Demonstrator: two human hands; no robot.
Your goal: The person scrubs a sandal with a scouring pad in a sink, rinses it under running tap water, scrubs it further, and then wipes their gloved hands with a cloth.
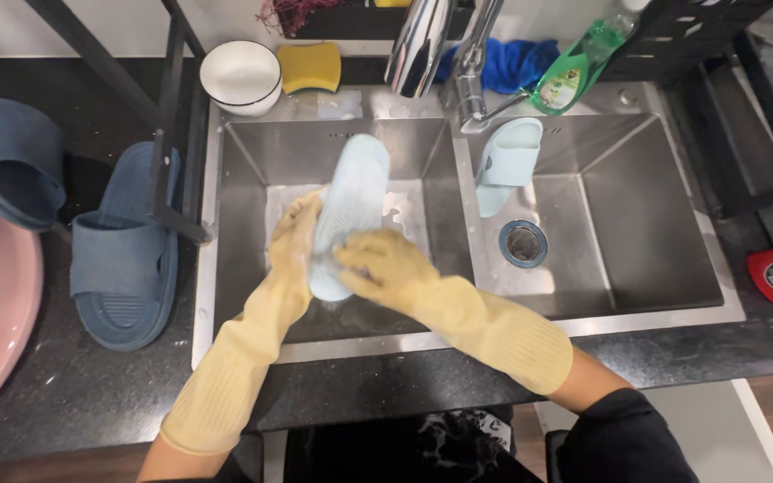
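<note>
Gloved hands [333, 255] around pale blue ribbed slipper [351, 201], sole up.

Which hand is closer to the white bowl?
Left. The left hand grips the light blue slipper's left edge in the left basin, below the bowl. The right hand presses on the slipper's lower end, farther right and lower.

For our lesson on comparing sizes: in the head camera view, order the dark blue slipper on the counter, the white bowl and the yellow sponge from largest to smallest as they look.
1. Dark blue slipper, clearly largest.
2. White bowl.
3. Yellow sponge, slightly smaller than the bowl; the gap is small.
</note>
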